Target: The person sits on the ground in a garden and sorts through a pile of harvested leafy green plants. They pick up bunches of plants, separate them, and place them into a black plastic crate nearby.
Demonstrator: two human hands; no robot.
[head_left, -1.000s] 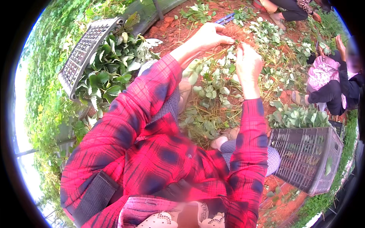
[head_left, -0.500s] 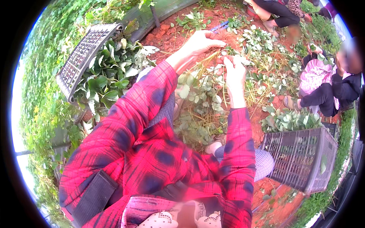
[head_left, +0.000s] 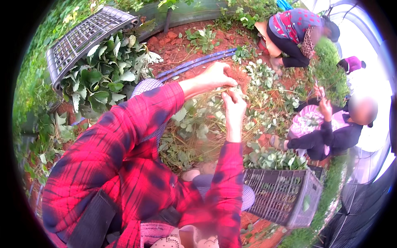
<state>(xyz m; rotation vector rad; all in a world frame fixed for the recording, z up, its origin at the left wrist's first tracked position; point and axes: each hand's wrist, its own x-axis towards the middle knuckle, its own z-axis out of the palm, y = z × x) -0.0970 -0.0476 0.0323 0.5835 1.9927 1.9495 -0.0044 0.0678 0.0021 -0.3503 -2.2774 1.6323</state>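
My left arm stretches from the near left toward the middle, its red checked sleeve point(head_left: 120, 124) ending short of the bare wrist. My left hand point(head_left: 212, 77) points to the right, the thumb reaching out straight and the fingers curled in above it; whether they close on anything I cannot tell.

My right forearm rises almost upright from the near side, and my right hand point(head_left: 234, 111) points to the far side, just nearer than the left one. Its thumb and forefinger are pressed together, pinching thin yellowish stems point(head_left: 222, 90). These stems lie between my two hands, just beneath the left thumb, above a heap of loose leafy plants point(head_left: 190, 128) on the reddish soil point(head_left: 165, 38).

At the far left a grey slatted crate point(head_left: 93, 39) tilts on its side, with green leaves point(head_left: 99, 80) bunched against it. Near my right knee stands a second crate point(head_left: 281, 198), more leaves showing along its far rim. A blue-purple hose point(head_left: 194, 64) runs behind my left hand. To the right sits a co-worker in dark sleeves point(head_left: 339, 134), both hands raised; farther off another person point(head_left: 295, 31) bends low.
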